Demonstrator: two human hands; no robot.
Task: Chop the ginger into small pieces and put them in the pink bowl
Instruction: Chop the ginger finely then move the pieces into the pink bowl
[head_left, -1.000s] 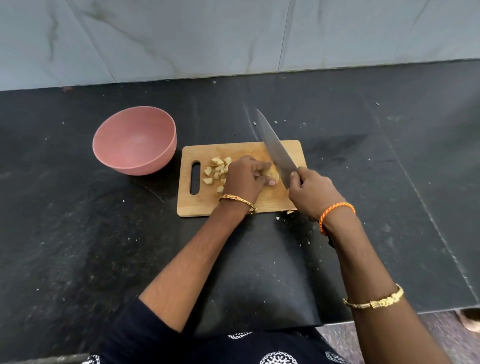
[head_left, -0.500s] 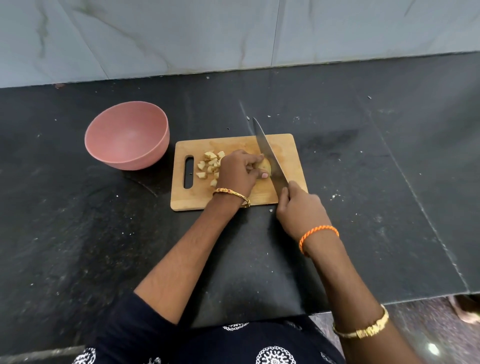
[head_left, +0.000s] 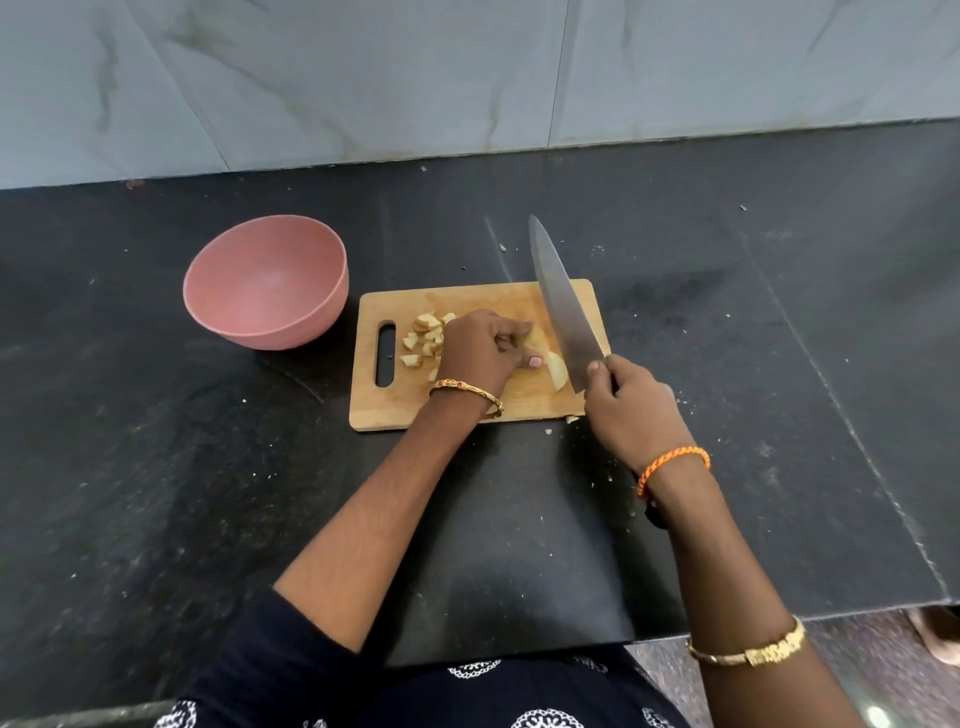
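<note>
A wooden chopping board lies on the black counter. My left hand curls over a pale piece of ginger at the board's middle, holding it down. A cut slice lies just right of that hand, against the blade. My right hand grips the handle of a large knife; its blade slants across the board's right side with the tip raised past the far edge. Several small chopped pieces sit left of my left hand. The pink bowl stands to the left of the board.
The black stone counter carries scattered crumbs, with a scrap of ginger at the board's near right corner. A grey tiled wall rises behind. The counter's front edge runs near my body, floor showing at lower right.
The knife blade has come off the ginger and stands a little to the right, leaving a freshly cut slice beside it. My left hand stays on the ginger piece.
</note>
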